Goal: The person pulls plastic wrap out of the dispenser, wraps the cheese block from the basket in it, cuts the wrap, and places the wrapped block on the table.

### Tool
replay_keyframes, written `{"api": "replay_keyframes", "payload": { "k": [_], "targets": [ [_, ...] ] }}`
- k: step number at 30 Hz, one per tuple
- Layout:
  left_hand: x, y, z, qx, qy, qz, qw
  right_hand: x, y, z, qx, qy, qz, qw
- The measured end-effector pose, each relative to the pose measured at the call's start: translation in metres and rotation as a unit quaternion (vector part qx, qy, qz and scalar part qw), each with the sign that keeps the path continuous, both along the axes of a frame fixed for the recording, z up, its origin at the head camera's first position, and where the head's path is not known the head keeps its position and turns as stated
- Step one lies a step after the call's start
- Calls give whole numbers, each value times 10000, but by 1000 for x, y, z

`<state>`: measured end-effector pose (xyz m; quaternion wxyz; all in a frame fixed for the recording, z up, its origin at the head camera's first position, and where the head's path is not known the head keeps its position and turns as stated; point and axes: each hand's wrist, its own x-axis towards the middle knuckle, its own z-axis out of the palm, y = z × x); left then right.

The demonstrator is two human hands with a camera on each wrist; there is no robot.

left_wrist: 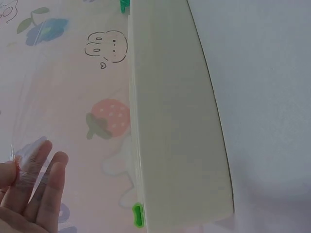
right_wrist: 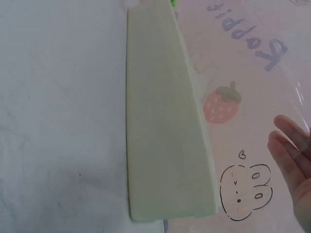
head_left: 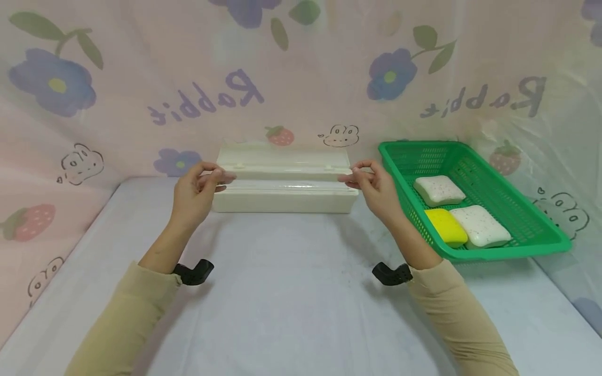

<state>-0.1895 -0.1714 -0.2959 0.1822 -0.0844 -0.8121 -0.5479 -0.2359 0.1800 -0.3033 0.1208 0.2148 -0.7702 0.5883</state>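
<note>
A long white cling film dispenser (head_left: 282, 202) stands at the back of the table, its lid (head_left: 282, 155) raised. Clear cling film (head_left: 291, 184) stretches across its opening, with shiny streaks. At the left end, my left hand (head_left: 194, 190) pinches the film's edge between thumb and fingers. The left wrist view shows the wrinkled film (left_wrist: 30, 170) caught in that hand (left_wrist: 36, 187), beside the dispenser body (left_wrist: 180, 121). My right hand (head_left: 376, 189) pinches the film at the other end. In the right wrist view only some fingers (right_wrist: 286, 145) show; the thumb is out of frame.
A green plastic basket (head_left: 517, 203) sits to the right, close to my right forearm. In it lie two speckled white blocks (head_left: 439, 190) and a yellow block (head_left: 447, 227). A printed curtain (head_left: 301, 78) hangs right behind the dispenser. White cloth (head_left: 291, 292) covers the table.
</note>
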Motion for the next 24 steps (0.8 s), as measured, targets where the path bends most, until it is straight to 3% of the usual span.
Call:
{"api": "replay_keyframes", "payload": {
  "k": [9, 17, 24],
  "targets": [
    [3, -3, 2, -37, 398, -153, 9991, 5, 7, 6, -78, 311, 188, 9993],
    [11, -7, 15, 73, 577, -503, 9970, 14, 9, 13, -180, 479, 307, 9982],
    [19, -7, 25, -170, 679, -279, 9972, 21, 9, 21, -306, 723, 320, 9964]
  ]
}}
